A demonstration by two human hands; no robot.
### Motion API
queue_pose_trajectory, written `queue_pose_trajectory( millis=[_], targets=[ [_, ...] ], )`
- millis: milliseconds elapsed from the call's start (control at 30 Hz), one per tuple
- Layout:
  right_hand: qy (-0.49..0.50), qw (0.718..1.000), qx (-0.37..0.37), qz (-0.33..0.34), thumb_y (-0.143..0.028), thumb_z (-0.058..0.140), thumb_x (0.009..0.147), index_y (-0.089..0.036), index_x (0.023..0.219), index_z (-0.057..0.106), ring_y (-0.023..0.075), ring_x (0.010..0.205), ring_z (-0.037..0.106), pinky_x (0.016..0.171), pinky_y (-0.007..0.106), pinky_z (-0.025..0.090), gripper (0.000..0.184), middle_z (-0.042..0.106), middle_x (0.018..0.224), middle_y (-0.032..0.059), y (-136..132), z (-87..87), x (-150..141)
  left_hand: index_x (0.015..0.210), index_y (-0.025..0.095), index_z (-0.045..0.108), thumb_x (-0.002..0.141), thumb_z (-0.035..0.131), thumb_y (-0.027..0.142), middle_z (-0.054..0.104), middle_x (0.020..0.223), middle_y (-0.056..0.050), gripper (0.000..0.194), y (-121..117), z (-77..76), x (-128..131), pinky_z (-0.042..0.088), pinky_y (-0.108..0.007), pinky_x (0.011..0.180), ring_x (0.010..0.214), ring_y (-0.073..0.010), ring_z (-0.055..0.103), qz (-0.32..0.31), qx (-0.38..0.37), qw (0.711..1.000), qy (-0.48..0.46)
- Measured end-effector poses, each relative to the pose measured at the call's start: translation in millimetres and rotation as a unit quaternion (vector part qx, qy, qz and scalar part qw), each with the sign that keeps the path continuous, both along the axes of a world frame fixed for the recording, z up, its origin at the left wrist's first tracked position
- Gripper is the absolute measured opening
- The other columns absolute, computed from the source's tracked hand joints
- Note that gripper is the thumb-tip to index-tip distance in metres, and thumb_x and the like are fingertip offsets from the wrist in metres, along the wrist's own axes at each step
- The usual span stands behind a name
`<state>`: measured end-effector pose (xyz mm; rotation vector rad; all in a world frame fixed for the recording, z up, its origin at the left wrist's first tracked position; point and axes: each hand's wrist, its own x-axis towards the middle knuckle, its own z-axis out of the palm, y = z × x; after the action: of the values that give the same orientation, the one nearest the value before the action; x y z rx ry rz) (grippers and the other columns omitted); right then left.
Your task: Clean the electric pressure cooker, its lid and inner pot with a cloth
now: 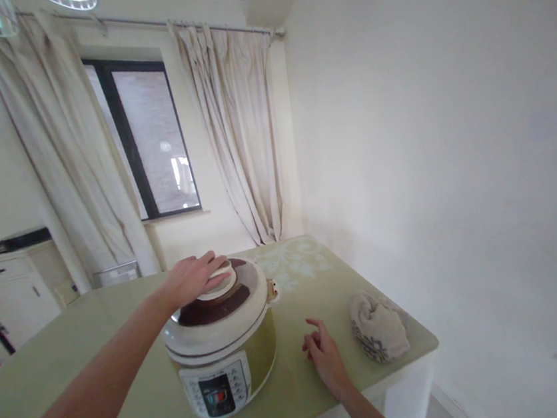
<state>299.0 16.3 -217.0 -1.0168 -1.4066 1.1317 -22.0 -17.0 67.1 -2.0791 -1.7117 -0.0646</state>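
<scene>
A round electric cooker [264, 345] with a shiny greenish body stands on the table, its control panel [217, 388] facing me. On top is its white-rimmed lid [213, 340] with dark see-through parts. My left hand [193, 279] reaches over from the left, its fingers laid around the raised round knob [217, 286] in the lid's middle. The lid appears to sit flat on the body. To the right of the cooker, my right hand [324, 355] hovers near the tabletop with its fingers loosely bent and apart, holding nothing. A crumpled grey cloth [379, 325] lies a little farther right.
The pale green glass tabletop [96, 330] has a white floral pattern at its far corner. A bare wall [456, 182] runs along the right. Behind are curtains [238, 119] and a window [154, 136]. A white cabinet [10, 286] stands at left.
</scene>
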Motion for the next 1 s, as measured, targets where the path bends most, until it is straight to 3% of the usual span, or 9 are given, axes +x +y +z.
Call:
queue_pose_trajectory(
  millis=[167, 300, 433, 567, 733, 867, 1000],
  targets=[
    [0.003, 1.0, -0.002, -0.007, -0.051, 0.057, 0.09, -0.026, 0.127, 0.059, 0.0223, 0.064, 0.063, 0.062, 0.034, 0.047, 0.045, 0.066, 0.074, -0.0013, -0.1, -2.5, 1.5, 0.149, 0.033, 0.06, 0.106, 0.038, 0.054, 0.064, 0.13, -0.009, 0.052, 6.0, -6.4, -31.3, 0.048, -0.037, 0.102, 0.107, -0.0234, 0.07, -0.067, -0.042, 0.991, -0.11],
    [-0.019, 1.0, -0.002, -0.015, -0.051, 0.058, 0.088, -0.025, 0.124, 0.061, 0.0229, 0.065, 0.063, 0.064, 0.034, 0.046, 0.045, 0.066, 0.072, -0.0011, 0.5, -2.4, -1.6, 0.146, 0.029, 0.06, 0.103, 0.038, 0.066, 0.061, 0.133, -0.011, 0.061, 7.9, -11.2, -18.4, 0.049, -0.039, 0.104, 0.117, -0.0266, 0.067, -0.025, -0.063, 0.981, -0.182],
    [-0.062, 0.998, 0.016, -0.013, -0.044, 0.058, 0.088, -0.023, 0.123, 0.062, 0.0238, 0.071, 0.065, 0.068, 0.034, 0.046, 0.041, 0.066, 0.072, -0.0009, -0.3, -2.6, -3.9, 0.121, 0.022, 0.07, 0.101, 0.042, 0.063, 0.067, 0.113, -0.013, 0.053, 18.5, -13.2, -0.6, 0.048, -0.045, 0.099, 0.105, -0.0305, 0.067, 0.049, -0.02, 0.988, -0.146],
    [-0.053, 0.998, 0.019, -0.012, -0.043, 0.055, 0.091, -0.022, 0.125, 0.061, 0.023, 0.068, 0.064, 0.067, 0.034, 0.046, 0.041, 0.065, 0.072, -0.0011, -1.8, -4.7, -0.5, 0.107, 0.021, 0.068, 0.1, 0.045, 0.05, 0.066, 0.1, -0.011, 0.038, 27.2, -10.1, -8.8, 0.046, -0.041, 0.098, 0.098, -0.0272, 0.064, -0.032, -0.038, 0.991, -0.122],
    [-0.037, 0.999, 0.008, -0.016, -0.04, 0.052, 0.092, -0.021, 0.126, 0.059, 0.021, 0.063, 0.061, 0.064, 0.032, 0.045, 0.039, 0.065, 0.071, -0.0015, -0.6, -4.1, 0.3, 0.101, 0.023, 0.064, 0.102, 0.043, 0.045, 0.062, 0.101, -0.007, 0.03, 19.2, -5.6, -14.1, 0.045, -0.035, 0.095, 0.102, -0.0239, 0.059, -0.13, -0.076, 0.981, -0.124],
    [-0.056, 0.998, 0.014, -0.01, -0.039, 0.054, 0.091, -0.022, 0.123, 0.061, 0.0215, 0.067, 0.063, 0.066, 0.032, 0.045, 0.038, 0.065, 0.071, -0.0014, 0.5, -4.8, -1.7, 0.093, 0.023, 0.063, 0.1, 0.046, 0.039, 0.062, 0.1, -0.007, 0.024, 16.3, -10.0, 0.4, 0.044, -0.036, 0.093, 0.1, -0.0248, 0.057, -0.126, -0.063, 0.986, -0.092],
    [-0.05, 0.999, 0.008, -0.01, -0.04, 0.052, 0.092, -0.022, 0.125, 0.059, 0.0209, 0.066, 0.061, 0.065, 0.032, 0.045, 0.038, 0.064, 0.071, -0.0015, 0.1, -6.3, -0.1, 0.094, 0.022, 0.065, 0.099, 0.046, 0.042, 0.064, 0.099, -0.008, 0.028, 20.5, -18.6, 7.2, 0.046, -0.039, 0.095, 0.101, -0.0261, 0.059, -0.085, -0.034, 0.989, -0.118]
  ],
)
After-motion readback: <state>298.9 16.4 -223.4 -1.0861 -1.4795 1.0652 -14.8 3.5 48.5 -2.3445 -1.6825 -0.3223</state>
